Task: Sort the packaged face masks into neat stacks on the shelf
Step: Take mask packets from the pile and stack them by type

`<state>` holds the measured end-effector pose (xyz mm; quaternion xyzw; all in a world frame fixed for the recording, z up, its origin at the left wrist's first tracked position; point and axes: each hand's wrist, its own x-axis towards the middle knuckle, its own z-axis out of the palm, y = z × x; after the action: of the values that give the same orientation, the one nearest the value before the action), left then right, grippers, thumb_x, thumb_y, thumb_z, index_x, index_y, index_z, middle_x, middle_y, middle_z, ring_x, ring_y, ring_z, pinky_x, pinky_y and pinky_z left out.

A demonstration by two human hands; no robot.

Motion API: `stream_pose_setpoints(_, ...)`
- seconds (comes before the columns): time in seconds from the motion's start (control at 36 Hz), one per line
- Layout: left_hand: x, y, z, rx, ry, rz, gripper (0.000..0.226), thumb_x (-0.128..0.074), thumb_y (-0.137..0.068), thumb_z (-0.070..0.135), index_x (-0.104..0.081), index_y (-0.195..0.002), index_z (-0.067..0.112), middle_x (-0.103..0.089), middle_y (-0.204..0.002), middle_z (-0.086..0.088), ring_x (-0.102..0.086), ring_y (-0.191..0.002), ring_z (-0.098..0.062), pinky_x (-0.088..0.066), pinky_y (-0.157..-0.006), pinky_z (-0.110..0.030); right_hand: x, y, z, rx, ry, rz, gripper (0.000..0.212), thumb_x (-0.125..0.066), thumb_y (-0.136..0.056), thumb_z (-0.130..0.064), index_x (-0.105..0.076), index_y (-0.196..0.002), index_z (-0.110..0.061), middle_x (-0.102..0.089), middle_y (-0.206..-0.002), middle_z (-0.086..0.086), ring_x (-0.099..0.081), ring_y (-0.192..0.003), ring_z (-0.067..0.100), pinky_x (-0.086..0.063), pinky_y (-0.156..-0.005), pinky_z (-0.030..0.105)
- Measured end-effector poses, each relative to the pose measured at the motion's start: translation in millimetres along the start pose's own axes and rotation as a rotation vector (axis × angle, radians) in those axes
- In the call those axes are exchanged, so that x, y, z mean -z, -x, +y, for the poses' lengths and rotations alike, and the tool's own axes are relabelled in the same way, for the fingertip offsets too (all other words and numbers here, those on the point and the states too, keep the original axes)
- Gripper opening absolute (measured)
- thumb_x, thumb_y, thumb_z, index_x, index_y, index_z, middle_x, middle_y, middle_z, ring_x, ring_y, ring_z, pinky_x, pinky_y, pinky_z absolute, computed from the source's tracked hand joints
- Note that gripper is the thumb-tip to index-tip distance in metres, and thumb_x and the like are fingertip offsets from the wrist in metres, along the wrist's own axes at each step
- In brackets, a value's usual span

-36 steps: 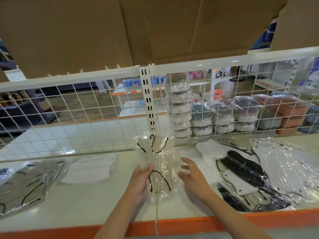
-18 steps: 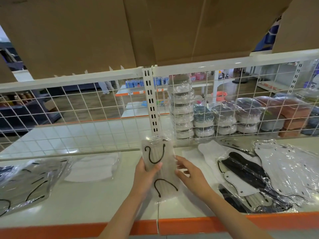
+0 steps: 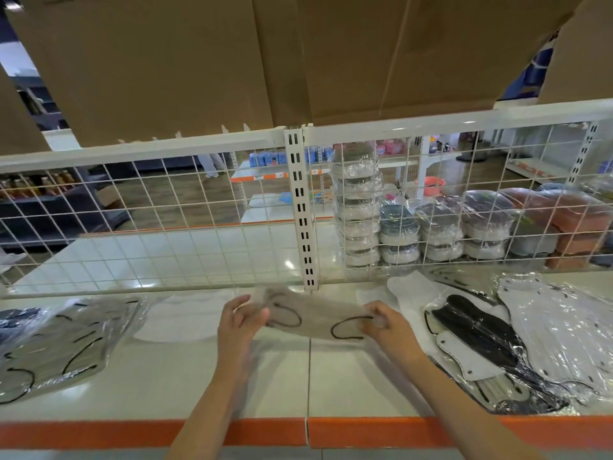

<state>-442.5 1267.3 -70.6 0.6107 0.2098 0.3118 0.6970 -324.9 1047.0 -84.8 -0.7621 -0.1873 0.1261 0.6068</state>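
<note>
A clear packet of pale masks with black ear loops hangs sideways just above the white shelf, blurred by motion. My left hand pinches its left end and my right hand pinches its right end. To the left lie a packet of white masks and a grey-mask stack. On the right are a black-mask packet, loose white masks and clear packets of white masks.
A white wire grid backs the shelf, split by a slotted upright. Wrapped bowls are stacked behind the grid at right. A cardboard box overhangs from above. An orange strip edges the shelf front.
The packet stood upright in my left hand; my right hand took hold of it and both hands turned it to lie sideways.
</note>
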Motion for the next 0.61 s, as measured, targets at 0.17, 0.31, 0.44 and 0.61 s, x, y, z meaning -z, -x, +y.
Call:
stream_pose_setpoints(0.17,10.4,9.8,-27.4,0.090,-0.236,-0.140,0.044,-0.073,-0.078,0.014,-0.051,-0.115,0.022,-0.058,-0.113,-0.007,-0.061,-0.101,-0.019,-0.053,-0.067,-0.018,-6.6,0.0,13.1,-0.084,-0.113,0.021,0.027,-0.063,-0.082,0.006,-0.056,-0.097,-0.015,-0.060,-0.096,0.004,-0.059,-0.084,0.017,-0.050,-0.063,0.015)
stream_pose_setpoints(0.31,13.7,17.9,-30.3,0.149,-0.139,-0.113,0.052,-0.077,-0.071,0.044,-0.055,-0.113,0.023,-0.060,-0.117,-0.005,-0.060,-0.107,-0.021,-0.053,-0.089,-0.044,-30.7,-2.3,16.0,-0.091,-0.061,0.078,0.008,-0.059,-0.086,0.001,-0.051,-0.083,0.001,-0.057,-0.081,0.015,-0.054,-0.077,0.025,-0.045,-0.066,0.031)
stream_pose_setpoints(0.44,43.5,10.1,-24.6,0.116,-0.127,-0.073,0.030,-0.066,-0.082,0.001,-0.048,-0.105,0.009,-0.061,-0.112,-0.014,-0.061,-0.103,-0.029,-0.054,-0.086,-0.046,-65.7,-4.2,-6.9,-0.082,-0.083,-0.020,0.007,-0.054,-0.088,0.006,-0.051,-0.094,0.007,-0.055,-0.082,0.010,-0.054,-0.072,0.018,-0.046,-0.057,0.012)
stream_pose_setpoints(0.61,115.7,-11.3,-2.9,0.134,-0.196,0.080,0.039,-0.061,-0.082,0.004,-0.045,-0.108,0.027,-0.057,-0.109,-0.003,-0.059,-0.103,-0.028,-0.051,-0.089,-0.051,-131.7,-12.2,-38.6,-0.002,0.158,-0.290,0.024,-0.054,-0.094,-0.013,-0.042,-0.079,-0.028,-0.047,-0.073,-0.009,-0.047,-0.071,0.009,-0.038,-0.056,0.008)
